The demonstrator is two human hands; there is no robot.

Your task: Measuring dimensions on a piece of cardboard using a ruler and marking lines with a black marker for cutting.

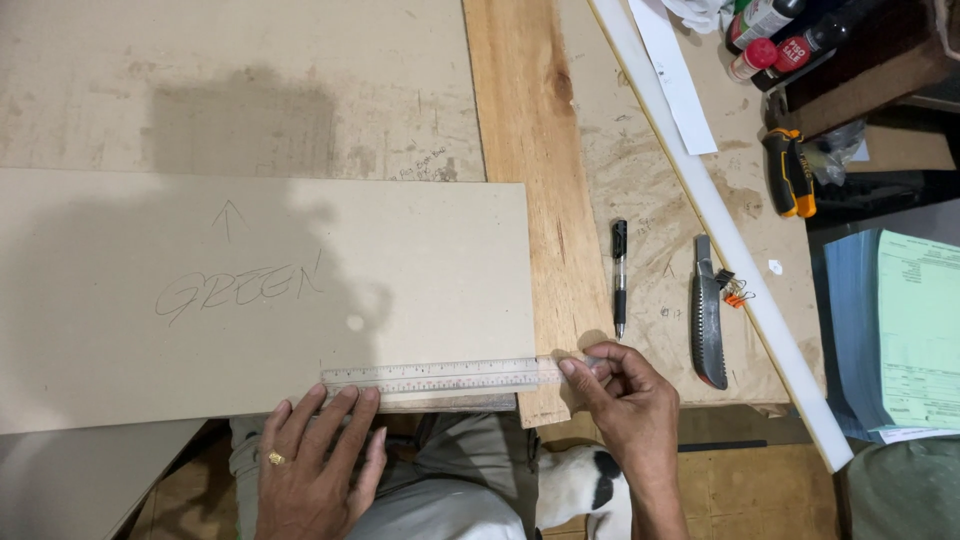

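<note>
A clear plastic ruler [440, 375] lies along the near edge of a large grey-brown cardboard sheet [250, 290] with pencil marks on it. My left hand [315, 465], with a gold ring, rests flat, its fingertips pressing the ruler's left part and the sheet's edge. My right hand [625, 405] pinches the ruler's right end between thumb and fingers, over a wooden plank [535, 180].
A black pen [619, 275] and a utility knife [708, 320] with small binder clips [737, 291] lie right of the plank. A long white strip [720, 215] runs diagonally. Bottles [770, 35] and a yellow-black tool [790, 172] sit at top right, papers [915, 335] at the right edge.
</note>
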